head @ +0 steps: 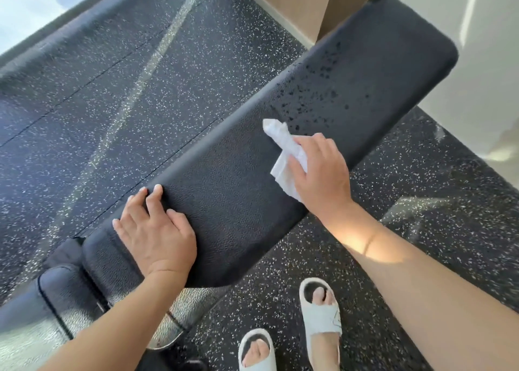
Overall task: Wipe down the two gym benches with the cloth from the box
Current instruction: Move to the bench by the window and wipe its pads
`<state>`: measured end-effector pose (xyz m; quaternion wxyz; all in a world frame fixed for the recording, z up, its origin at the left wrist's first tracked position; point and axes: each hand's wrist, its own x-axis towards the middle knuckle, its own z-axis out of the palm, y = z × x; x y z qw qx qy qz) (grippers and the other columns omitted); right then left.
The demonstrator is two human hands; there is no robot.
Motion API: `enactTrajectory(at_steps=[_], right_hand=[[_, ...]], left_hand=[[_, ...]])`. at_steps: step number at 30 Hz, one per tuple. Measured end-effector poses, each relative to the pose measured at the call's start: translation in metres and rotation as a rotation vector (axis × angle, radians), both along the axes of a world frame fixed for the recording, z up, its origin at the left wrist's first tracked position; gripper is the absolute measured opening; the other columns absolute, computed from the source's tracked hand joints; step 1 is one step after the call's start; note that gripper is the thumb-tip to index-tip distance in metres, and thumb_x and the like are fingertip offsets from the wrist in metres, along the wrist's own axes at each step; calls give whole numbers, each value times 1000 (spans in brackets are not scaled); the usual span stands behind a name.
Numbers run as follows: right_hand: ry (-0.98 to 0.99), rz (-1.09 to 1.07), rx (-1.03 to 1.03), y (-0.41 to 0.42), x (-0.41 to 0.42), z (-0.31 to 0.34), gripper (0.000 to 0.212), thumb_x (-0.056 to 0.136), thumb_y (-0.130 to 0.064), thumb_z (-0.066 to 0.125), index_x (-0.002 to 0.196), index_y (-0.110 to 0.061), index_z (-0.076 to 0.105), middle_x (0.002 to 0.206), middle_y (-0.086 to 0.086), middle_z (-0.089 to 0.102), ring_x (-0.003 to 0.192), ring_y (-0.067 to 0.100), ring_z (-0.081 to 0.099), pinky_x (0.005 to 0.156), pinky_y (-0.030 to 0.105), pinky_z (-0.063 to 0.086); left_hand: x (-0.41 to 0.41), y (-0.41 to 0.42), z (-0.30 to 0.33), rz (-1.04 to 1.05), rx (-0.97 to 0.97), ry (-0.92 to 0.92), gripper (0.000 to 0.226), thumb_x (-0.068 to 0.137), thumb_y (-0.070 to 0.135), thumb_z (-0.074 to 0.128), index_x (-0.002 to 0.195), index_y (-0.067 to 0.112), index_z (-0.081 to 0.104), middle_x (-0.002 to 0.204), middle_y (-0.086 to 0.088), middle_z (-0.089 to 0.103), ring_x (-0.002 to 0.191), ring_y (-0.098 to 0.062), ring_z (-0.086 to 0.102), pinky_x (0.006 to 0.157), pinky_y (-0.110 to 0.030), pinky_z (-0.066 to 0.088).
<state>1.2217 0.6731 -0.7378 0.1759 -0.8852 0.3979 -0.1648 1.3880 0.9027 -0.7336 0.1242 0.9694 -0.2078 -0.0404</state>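
A long black padded gym bench point(252, 179) runs diagonally from lower left to upper right. Dark wet droplets point(317, 90) speckle its far half. My right hand point(320, 174) presses a crumpled white cloth point(283, 151) flat on the pad's middle, near the edge of the droplets. My left hand point(154, 227) rests palm down on the bench's near end, fingers spread, holding nothing. A second black pad point(64, 295), the seat section, lies at the lower left.
Black rubber floor with white specks point(112, 95) surrounds the bench. A beige wall base and cabinet point(303, 2) stand at the top right. My feet in white slides point(320, 317) stand just below the bench.
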Motion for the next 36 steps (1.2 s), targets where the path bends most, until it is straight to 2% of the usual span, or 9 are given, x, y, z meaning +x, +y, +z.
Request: enactTrajectory(at_steps=[5,10,14,16,19,24,28,33,36], right_hand=[[48,94,-40,77,38,-6,31,95,-32,52,118,-17,65,111,1,64,100,32,55,78,47,44],[-16,210,-51,158,37,-7,23,85,-28,62,103,-16,68,92,3,59,80,28,53,64,43,41],[-35,649,-326,114,17,-8,16,83,-25,73,96,-17,79,80,-1,63,66,19,55,52,33,42],[62,810,-354,74,5,-5,23,92,-20,63,110,-15,77,88,1,65,73,22,57,56,35,45],[79,510,-312,10,-12,-2,37,97,-26,48,130,-25,64,96,-4,58,82,26,54,64,37,46],[109,11,-154,3,-4,-1,30,96,-32,42,118,-17,56,108,4,60,96,32,55,73,47,48],[168,140,-62,76,25,-2,35,95,-33,44,124,-27,63,105,-4,62,95,30,56,70,41,36],[63,453,-131,87,3,4,28,92,-26,56,115,-17,69,99,1,63,86,27,57,67,38,41],[62,460,-168,46,-17,2,25,93,-23,63,116,-15,71,99,3,64,85,28,59,67,40,44]], left_hand=[[3,3,0,-18,4,28,52,99,25,43,150,14,50,158,-14,41,149,-40,32,126,-62,14],[4,9,2,-42,-49,36,56,96,29,40,149,15,54,157,-15,45,146,-41,37,124,-62,18],[3,11,0,-52,-38,26,49,102,17,53,151,13,52,157,-17,44,147,-42,35,123,-64,18],[3,10,-1,-61,-19,18,49,102,16,53,151,12,50,158,-17,43,148,-43,34,124,-65,17],[2,9,-4,-68,14,6,51,102,24,44,152,12,48,158,-17,41,149,-43,32,123,-66,16],[5,8,-1,-190,107,2,56,100,15,48,155,22,45,160,-15,37,149,-47,29,118,-77,18],[17,1,5,-613,135,-30,67,89,9,38,154,19,51,157,-17,46,146,-45,37,117,-68,33],[36,-36,18,-773,71,58,62,93,20,36,152,17,54,158,-10,48,143,-41,43,120,-59,36],[34,-73,18,-821,44,80,58,98,21,36,154,18,51,160,-8,45,143,-39,41,121,-56,35]])
